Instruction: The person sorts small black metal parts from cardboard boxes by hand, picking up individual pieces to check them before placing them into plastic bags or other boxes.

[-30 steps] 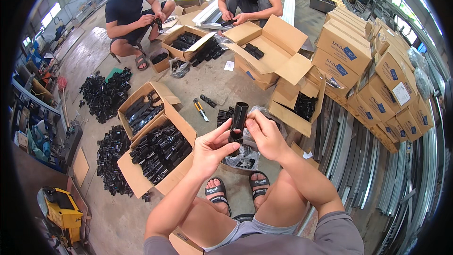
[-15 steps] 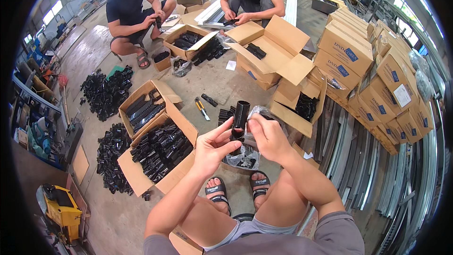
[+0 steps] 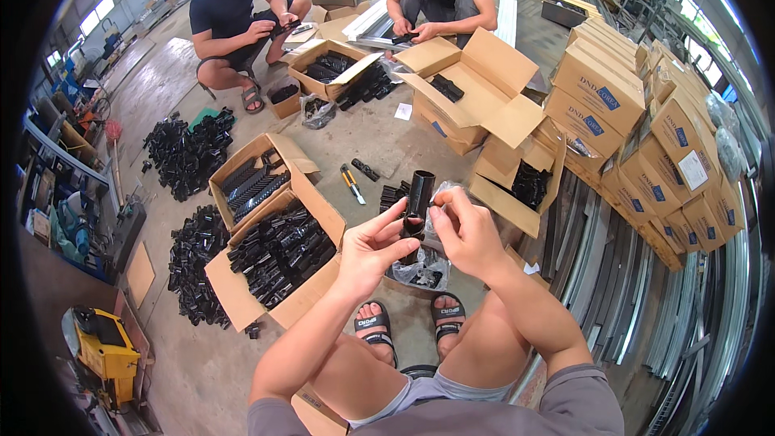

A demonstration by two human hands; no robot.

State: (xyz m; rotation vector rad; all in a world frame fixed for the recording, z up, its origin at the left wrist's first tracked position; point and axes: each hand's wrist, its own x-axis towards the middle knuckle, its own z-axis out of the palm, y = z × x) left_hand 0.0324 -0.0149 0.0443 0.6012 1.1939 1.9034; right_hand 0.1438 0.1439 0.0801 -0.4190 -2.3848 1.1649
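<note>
A glossy black tubular plastic part stands upright between my hands, above the floor in front of my feet. My left hand grips its lower part between thumb and fingers. At the part's right side, my right hand has thumb and forefinger pinched together; whatever they hold is too small or hidden to make out. Below my hands sits a small container lined with a clear plastic bag with small black pieces in it. Several ribbed black parts lie just behind my left fingers.
An open carton of black parts stands to the left, with loose piles beside it. A yellow utility knife lies ahead. Two people crouch at the far side, handling parts. Stacked cartons and metal profiles line the right.
The whole view has shifted slightly. My right fingers have moved a little at the part's side, while my left hand keeps its grip. The far left person's hands have moved apart and lower.
</note>
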